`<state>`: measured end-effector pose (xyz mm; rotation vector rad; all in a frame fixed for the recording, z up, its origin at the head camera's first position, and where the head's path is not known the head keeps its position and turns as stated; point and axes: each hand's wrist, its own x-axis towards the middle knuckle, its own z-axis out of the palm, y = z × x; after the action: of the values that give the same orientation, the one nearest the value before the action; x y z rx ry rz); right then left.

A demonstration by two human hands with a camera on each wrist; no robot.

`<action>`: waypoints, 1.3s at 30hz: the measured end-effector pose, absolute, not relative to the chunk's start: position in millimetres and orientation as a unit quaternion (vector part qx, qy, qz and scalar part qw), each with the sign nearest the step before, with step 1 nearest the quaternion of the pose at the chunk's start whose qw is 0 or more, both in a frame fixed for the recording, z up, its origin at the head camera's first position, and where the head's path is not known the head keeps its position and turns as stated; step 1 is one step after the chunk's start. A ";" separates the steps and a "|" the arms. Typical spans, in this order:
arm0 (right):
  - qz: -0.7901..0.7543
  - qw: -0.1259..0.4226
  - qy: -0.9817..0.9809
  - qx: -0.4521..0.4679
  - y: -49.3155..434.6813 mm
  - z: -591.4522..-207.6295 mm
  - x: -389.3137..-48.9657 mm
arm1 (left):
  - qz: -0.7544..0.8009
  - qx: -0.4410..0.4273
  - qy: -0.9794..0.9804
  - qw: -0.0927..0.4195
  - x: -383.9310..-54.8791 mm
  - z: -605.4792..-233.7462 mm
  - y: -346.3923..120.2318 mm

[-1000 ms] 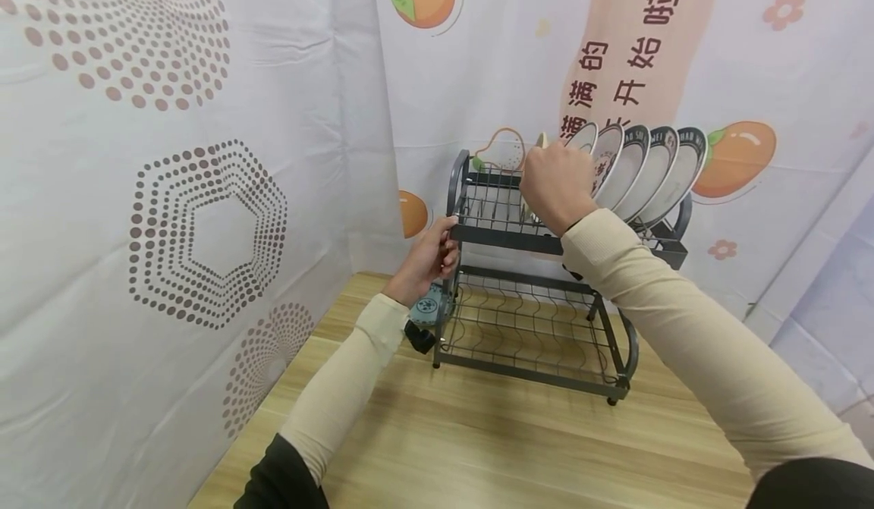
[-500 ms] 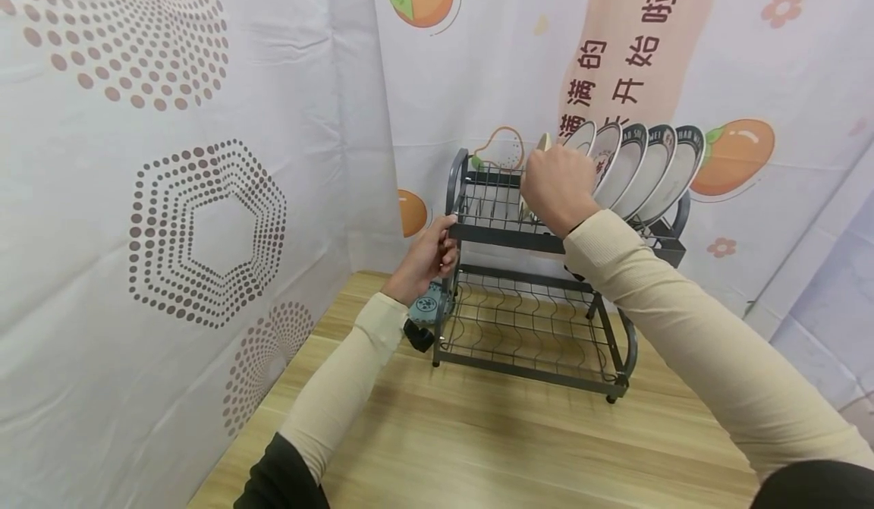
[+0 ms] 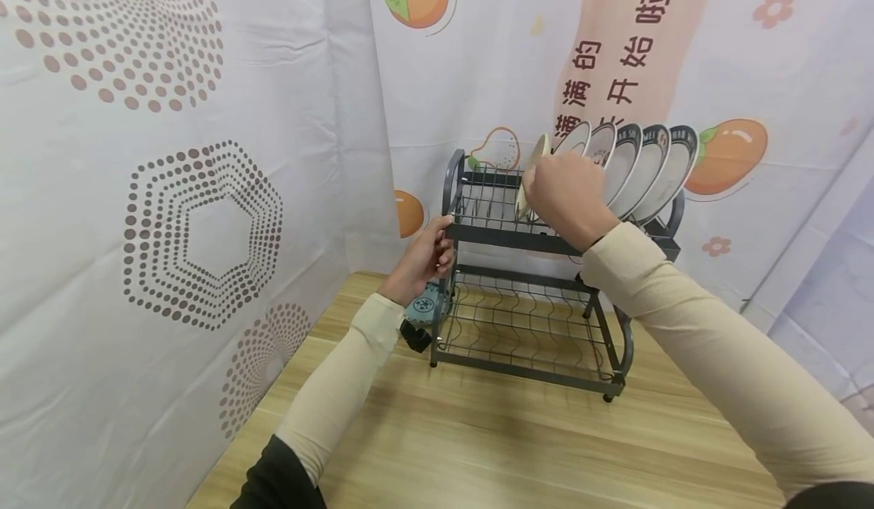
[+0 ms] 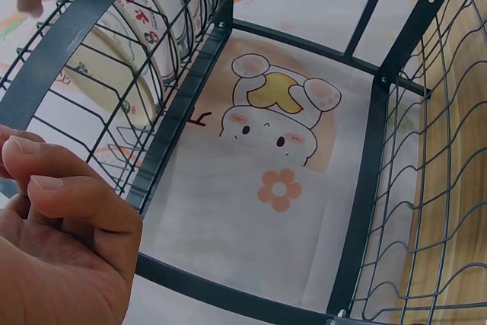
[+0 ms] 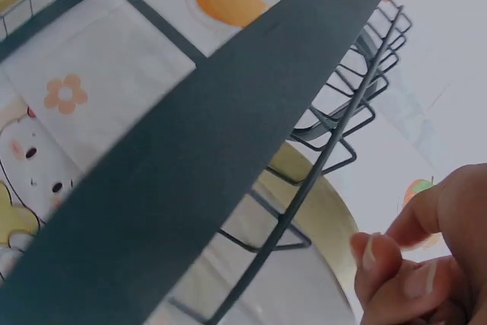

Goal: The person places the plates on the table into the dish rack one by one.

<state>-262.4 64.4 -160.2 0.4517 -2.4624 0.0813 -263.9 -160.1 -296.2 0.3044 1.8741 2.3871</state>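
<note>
A dark grey two-tier dish rack (image 3: 526,239) stands on the wooden table. My left hand (image 3: 421,261) grips the left front corner of its upper tier, thumb on top. In that tier a pale yellow plate (image 3: 542,149) stands on edge, left of several white plates (image 3: 664,179) with patterned rims. My right hand (image 3: 568,194) is over the front of the tier, overlapping the yellow plate in the head view. In the right wrist view, its loosely curled fingers (image 5: 392,272) are beside the yellow plate's edge (image 5: 335,195), with nothing between them.
A blue patterned dish (image 3: 425,306) sits behind the rack's left leg, partly hidden by my left hand. The lower wire tier (image 3: 526,331) holds no dishes. Printed cloths (image 3: 444,99) hang close behind the rack and along the left.
My right hand has shifted slightly right and off the yellow plate, more of which now shows. The left hand keeps its grip on the rack. The head view has turned a little.
</note>
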 end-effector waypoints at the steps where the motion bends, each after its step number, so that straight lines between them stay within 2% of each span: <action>1: 0.037 0.316 -0.932 0.175 67.4 -160.9 -261.1 | 0.782 0.102 0.614 0.046 -264.1 -296.3 -160.4; 14: 0.139 0.320 -0.915 0.201 114.8 -172.8 -245.9 | 0.773 0.107 0.624 0.037 -264.9 -296.1 -162.4; 39: 0.163 0.255 -0.947 0.105 218.4 -208.6 -226.0 | 0.769 0.122 0.626 0.042 -263.3 -296.0 -160.9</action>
<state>-226.0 218.4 -208.6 0.2852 -2.5731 0.4431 -263.3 -160.9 -296.0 0.3722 1.9155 2.3534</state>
